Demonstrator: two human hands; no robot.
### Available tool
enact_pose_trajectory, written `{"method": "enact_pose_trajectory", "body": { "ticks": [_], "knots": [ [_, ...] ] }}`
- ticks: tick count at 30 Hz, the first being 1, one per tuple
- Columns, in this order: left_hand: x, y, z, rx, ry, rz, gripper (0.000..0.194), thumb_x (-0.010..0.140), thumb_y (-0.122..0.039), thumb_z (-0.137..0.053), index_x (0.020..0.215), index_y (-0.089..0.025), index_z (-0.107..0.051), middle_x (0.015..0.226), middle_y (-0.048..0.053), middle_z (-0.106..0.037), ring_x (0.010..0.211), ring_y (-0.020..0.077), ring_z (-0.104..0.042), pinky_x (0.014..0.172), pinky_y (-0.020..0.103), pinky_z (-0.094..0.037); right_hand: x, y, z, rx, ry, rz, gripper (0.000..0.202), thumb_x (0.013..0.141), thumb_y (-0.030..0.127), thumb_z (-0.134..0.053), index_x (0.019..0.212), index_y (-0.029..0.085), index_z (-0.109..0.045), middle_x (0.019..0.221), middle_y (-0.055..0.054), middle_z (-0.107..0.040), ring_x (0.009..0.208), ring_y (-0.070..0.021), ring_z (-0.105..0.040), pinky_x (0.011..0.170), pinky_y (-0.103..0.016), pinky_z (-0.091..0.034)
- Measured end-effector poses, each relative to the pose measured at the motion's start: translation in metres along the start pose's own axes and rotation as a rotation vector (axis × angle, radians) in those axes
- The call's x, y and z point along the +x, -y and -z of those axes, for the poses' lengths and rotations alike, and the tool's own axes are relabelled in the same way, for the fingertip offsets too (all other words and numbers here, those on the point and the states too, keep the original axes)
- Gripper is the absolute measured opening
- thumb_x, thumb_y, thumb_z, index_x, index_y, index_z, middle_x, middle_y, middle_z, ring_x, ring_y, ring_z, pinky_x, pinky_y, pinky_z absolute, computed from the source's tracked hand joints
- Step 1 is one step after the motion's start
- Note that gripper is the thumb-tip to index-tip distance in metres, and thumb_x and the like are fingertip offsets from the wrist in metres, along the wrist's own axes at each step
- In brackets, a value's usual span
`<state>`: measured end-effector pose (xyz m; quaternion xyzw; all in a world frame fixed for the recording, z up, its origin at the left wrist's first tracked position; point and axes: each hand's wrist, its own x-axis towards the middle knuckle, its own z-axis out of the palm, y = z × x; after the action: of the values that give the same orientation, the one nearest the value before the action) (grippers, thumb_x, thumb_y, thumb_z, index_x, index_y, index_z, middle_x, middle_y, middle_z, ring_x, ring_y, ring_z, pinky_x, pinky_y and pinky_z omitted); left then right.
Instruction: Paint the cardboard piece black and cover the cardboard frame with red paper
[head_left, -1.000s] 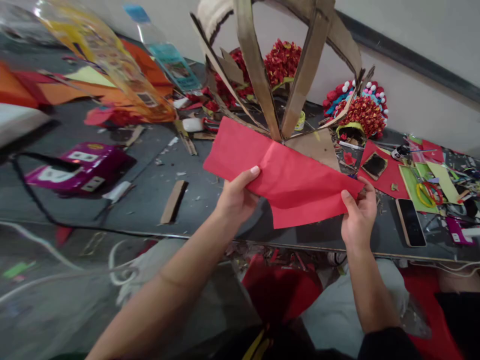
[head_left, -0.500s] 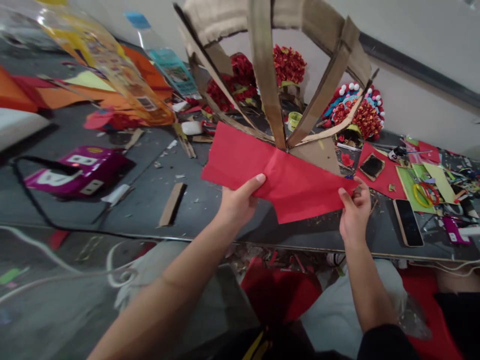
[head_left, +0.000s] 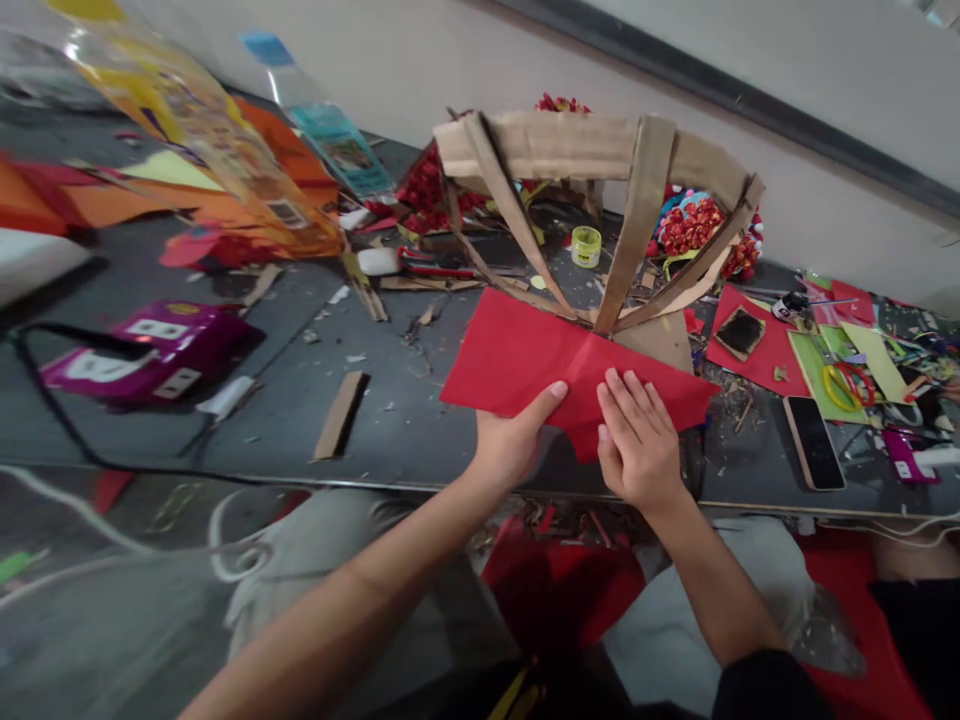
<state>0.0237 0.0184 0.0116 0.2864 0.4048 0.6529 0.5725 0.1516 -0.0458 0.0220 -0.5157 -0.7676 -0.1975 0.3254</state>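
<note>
Dim light, perhaps from overhead, leaves a faint sheen on the red paper (head_left: 571,350); the yellow-capped bottle (head_left: 206,130) looks stretched, blurry.

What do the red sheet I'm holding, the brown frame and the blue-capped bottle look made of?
Red sheet: probably paper or thin card, fairly matte, with a faint crease.
Brown frame: likely cardboard, dull, with rough cut edges.
Blue-capped bottle: seemingly clear, glossy plastic, given its see-through sides; glass isn't ruled out.
</note>
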Motion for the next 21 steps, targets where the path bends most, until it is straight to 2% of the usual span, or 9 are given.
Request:
{"method": "enact_pose_trajectory", "body": {
  "ticks": [3, 6, 8, 11, 14, 17, 21],
  "knots": [
    [0.003, -0.005, 0.000, -0.046, -0.039, 0.006, 0.064, 0.046, -0.033, -0.088, 0.104, -0.024, -0.063, 0.096, 0.004, -0.073, 0.091, 0.0224, -0.070, 0.083, 0.035, -0.059, -0.004, -0.007, -0.004, -0.053, -0.027, -0.037, 0.063, 0.095, 0.019, -0.042, 0.154, 0.017, -0.022, 0.138, -0.009, -0.060, 0.136, -0.0181, -0.049, 0.115, -0.035, -0.038],
    [0.012, -0.013, 0.002, -0.086, -0.111, -0.017, 0.057, 0.045, -0.028, -0.087, 0.097, -0.027, -0.064, 0.094, 0.001, -0.074, 0.089, 0.0207, -0.070, 0.081, 0.032, -0.059, -0.009, -0.019, -0.007, -0.092, -0.059, -0.078, 0.065, 0.095, 0.020, -0.044, 0.155, 0.019, -0.019, 0.139, -0.009, -0.059, 0.135, -0.0194, -0.051, 0.115, -0.038, -0.039],
    [0.018, -0.019, 0.002, -0.123, -0.140, -0.029, 0.052, 0.047, -0.026, -0.087, 0.093, -0.027, -0.065, 0.094, 0.000, -0.074, 0.091, 0.0198, -0.070, 0.079, 0.029, -0.059, -0.013, -0.028, -0.009, -0.096, -0.066, -0.123, 0.062, 0.095, 0.021, -0.044, 0.154, 0.020, -0.025, 0.139, -0.011, -0.059, 0.134, -0.0208, -0.052, 0.115, -0.041, -0.039],
    [0.027, -0.029, 0.003, -0.182, -0.151, -0.044, 0.043, 0.049, -0.025, -0.086, 0.087, -0.027, -0.066, 0.094, 0.000, -0.074, 0.093, 0.0192, -0.069, 0.075, 0.026, -0.058, -0.018, -0.042, -0.011, -0.062, -0.101, -0.240, 0.049, 0.096, 0.024, -0.043, 0.145, 0.020, -0.044, 0.135, -0.012, -0.062, 0.130, -0.0229, -0.056, 0.114, -0.048, -0.039],
    [0.032, -0.035, 0.003, -0.216, -0.167, -0.080, 0.038, 0.050, -0.026, -0.084, 0.083, -0.027, -0.066, 0.095, -0.002, -0.074, 0.093, 0.0178, -0.069, 0.073, 0.024, -0.058, -0.019, -0.052, -0.012, 0.105, -0.191, -0.439, 0.038, 0.096, 0.030, -0.042, 0.129, 0.020, -0.060, 0.129, -0.012, -0.066, 0.125, -0.0233, -0.060, 0.111, -0.049, -0.043],
    [0.032, -0.035, 0.005, -0.187, -0.156, -0.031, 0.039, 0.051, -0.026, -0.084, 0.086, -0.027, -0.067, 0.098, -0.001, -0.074, 0.096, 0.0199, -0.069, 0.073, 0.025, -0.059, -0.020, -0.055, -0.018, 0.400, -0.243, -0.710, 0.036, 0.094, 0.040, -0.046, 0.116, 0.020, -0.067, 0.117, -0.012, -0.072, 0.112, -0.0236, -0.067, 0.099, -0.044, -0.052],
    [0.031, -0.030, 0.010, -0.085, -0.039, 0.108, 0.048, 0.054, -0.031, -0.084, 0.098, -0.025, -0.066, 0.097, 0.003, -0.074, 0.098, 0.0257, -0.070, 0.075, 0.032, -0.062, -0.025, -0.058, -0.030, 0.755, -0.254, -0.949, 0.039, 0.078, 0.057, -0.063, 0.096, 0.023, -0.071, 0.093, -0.009, -0.076, 0.093, -0.0249, -0.071, 0.086, -0.042, -0.057]
  ]
}}
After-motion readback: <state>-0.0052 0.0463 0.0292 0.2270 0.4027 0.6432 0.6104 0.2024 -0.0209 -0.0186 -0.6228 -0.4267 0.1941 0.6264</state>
